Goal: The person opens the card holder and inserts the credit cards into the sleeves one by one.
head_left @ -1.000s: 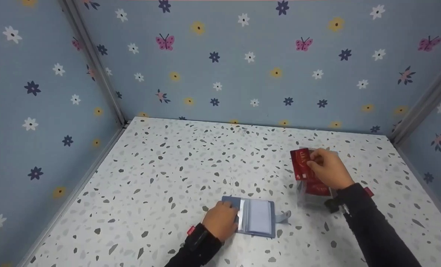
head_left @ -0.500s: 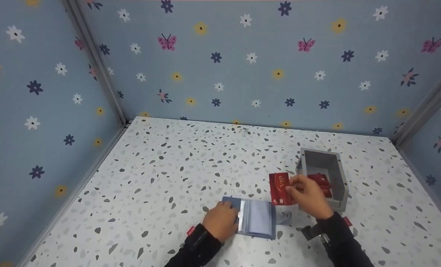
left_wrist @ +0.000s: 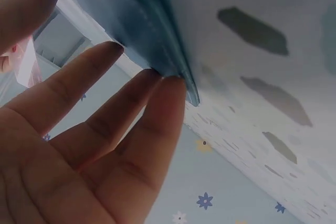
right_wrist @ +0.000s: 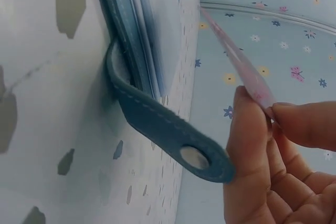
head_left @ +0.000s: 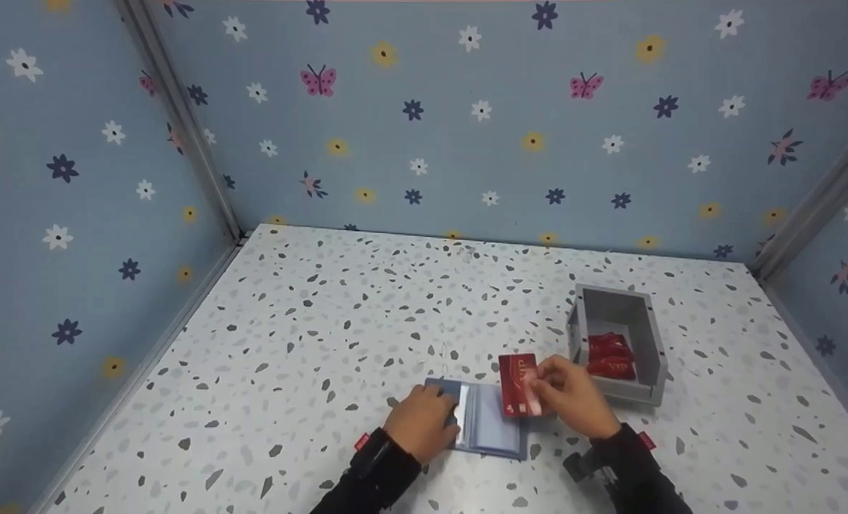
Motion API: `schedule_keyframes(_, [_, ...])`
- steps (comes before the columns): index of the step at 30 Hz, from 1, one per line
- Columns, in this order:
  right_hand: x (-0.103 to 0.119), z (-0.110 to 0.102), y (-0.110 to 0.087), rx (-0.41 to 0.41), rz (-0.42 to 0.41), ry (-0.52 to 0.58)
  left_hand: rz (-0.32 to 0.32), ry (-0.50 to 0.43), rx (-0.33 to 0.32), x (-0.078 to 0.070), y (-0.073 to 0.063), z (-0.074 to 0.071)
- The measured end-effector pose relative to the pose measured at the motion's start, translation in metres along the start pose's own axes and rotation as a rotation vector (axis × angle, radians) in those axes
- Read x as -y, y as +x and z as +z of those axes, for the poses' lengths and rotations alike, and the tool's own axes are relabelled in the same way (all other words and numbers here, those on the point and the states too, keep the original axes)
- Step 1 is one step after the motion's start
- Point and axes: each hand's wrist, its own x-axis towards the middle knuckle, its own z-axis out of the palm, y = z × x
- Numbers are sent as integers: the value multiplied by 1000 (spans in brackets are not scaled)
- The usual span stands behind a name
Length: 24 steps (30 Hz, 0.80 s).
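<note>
1. Red rectangular plastic card (head_left: 515, 385): pinched by your right hand (head_left: 575, 400) above, not in, the open blue card holder (head_left: 492, 430).
2. Your left hand (head_left: 422, 422), loosely spread, touches the holder.
3. More red cards (head_left: 612, 360) lie in the grey box (head_left: 620, 390) beyond.

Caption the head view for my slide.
Right hand holding a red card above an open blue card holder, while the left hand touches the holder's cover.
</note>
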Motion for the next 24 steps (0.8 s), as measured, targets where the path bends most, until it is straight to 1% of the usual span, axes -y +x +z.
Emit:
schedule_keyframes(3, [0, 0, 0, 10, 8, 13, -1, -17, -20, 0, 3, -1])
schedule_keyframes(4, [0, 1, 0, 11, 9, 18, -2, -36, -24, 0, 3, -1])
schedule_keyframes(6, [0, 1, -1, 9, 11, 24, 8, -110, -37, -1, 6, -3])
schedule_keyframes(9, [0, 1, -1, 4, 18, 19, 33, -292, -38, -6, 11, -5])
schedule_keyframes(11, [1, 2, -1, 6, 23, 22, 36, -444, -23, -12, 14, -7])
schedule_keyframes(13, [1, 3, -1, 13, 27, 28, 29, -560, -8, -17, 19, -6])
schedule_keyframes(15, [2, 3, -2, 24, 28, 43, 9, -648, 8, -23, 23, -5])
schedule_keyframes(17, [3, 4, -3, 31, 24, 58, -7, -705, 16, -28, 27, -3])
schedule_keyframes(20, [6, 4, -3, 45, 14, 70, -10, -779, 26, -33, 30, 0])
schedule_keyframes(24, [7, 5, -4, 56, 5, 75, 8, -824, 0, -36, 33, 4])
